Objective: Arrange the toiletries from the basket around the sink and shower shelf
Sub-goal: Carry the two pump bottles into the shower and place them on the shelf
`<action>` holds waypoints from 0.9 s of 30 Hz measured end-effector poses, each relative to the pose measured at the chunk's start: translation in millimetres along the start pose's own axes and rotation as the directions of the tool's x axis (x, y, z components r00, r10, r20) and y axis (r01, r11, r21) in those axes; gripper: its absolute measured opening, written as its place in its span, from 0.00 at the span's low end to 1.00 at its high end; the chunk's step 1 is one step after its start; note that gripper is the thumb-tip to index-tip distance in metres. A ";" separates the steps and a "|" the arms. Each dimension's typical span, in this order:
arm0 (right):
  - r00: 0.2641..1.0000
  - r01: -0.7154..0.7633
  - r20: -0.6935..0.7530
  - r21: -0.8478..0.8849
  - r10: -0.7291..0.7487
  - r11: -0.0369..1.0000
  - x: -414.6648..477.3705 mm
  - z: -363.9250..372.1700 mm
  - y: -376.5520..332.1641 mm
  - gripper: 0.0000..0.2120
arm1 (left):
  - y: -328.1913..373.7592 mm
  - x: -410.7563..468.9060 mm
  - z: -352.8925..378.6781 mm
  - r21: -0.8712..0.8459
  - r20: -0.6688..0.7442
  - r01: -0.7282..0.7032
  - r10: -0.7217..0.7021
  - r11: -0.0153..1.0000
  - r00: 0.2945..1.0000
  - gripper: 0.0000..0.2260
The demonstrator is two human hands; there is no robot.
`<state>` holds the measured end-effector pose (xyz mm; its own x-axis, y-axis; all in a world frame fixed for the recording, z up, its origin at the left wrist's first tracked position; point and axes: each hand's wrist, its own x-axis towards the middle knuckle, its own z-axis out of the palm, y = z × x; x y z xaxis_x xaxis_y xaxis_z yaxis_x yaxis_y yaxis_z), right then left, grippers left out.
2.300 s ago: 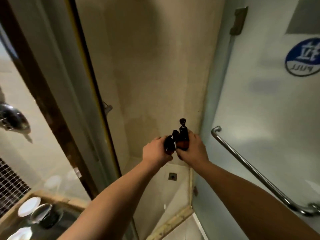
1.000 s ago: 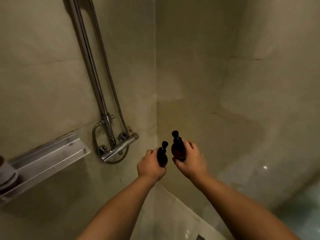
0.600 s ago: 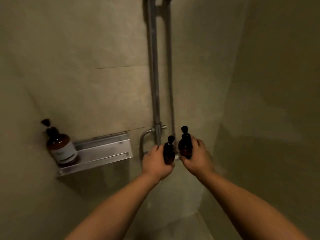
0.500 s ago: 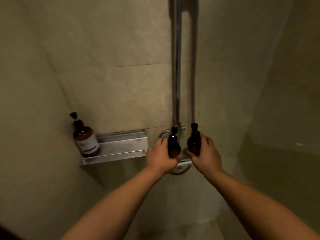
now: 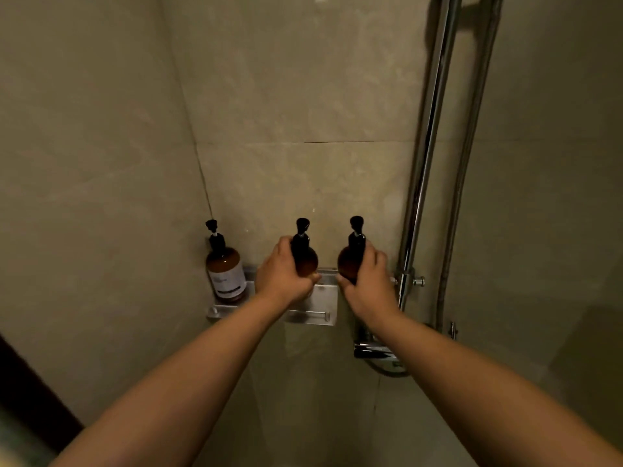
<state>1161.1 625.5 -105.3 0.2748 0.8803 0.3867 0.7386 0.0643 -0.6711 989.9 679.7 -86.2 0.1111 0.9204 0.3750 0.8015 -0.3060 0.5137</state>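
**Two pump bottles held at the shower shelf**

Left hand [image 5: 281,276]: wrapped round amber pump bottle [image 5: 303,254], centre of frame, over metal shower shelf [image 5: 325,296]. Right hand [image 5: 369,281]: wrapped round second pump bottle [image 5: 350,261], just right of the first, near the shelf's right end and close to the shower rail [image 5: 428,156]. Labelled bottle [image 5: 225,264]: stood upright at the shelf's left end, in the corner. Contact between held bottles and shelf: hidden. Advised: lowered upright and flat inside the shelf lip, right bottle kept wholly on the shelf, released only once steady.

Both hands [image 5: 323,281] have carried their pump bottles [image 5: 305,257] up over the shelf [image 5: 325,298].
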 end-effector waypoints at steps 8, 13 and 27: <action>0.994 -0.042 0.102 0.069 0.035 0.997 5.2 35.1 -28.1 0.44 | -18.1 6.6 4.7 -0.074 0.043 -0.021 0.024 0.997 0.999 0.28; 0.989 -0.057 0.141 0.060 0.048 0.997 18.8 44.5 -21.6 0.43 | -24.4 16.4 10.8 -0.059 0.070 -0.035 0.039 0.998 0.997 0.27; 0.976 -0.073 0.213 0.090 0.053 0.993 21.4 59.0 -9.9 0.43 | -35.7 16.2 19.1 -0.065 0.142 0.024 -0.014 0.998 0.990 0.35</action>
<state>1123.3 671.4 -127.7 0.1761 0.9623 0.2073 0.6583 0.0415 -0.7516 974.4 710.2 -113.2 0.1820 0.9499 0.2541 0.7640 -0.2993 0.5717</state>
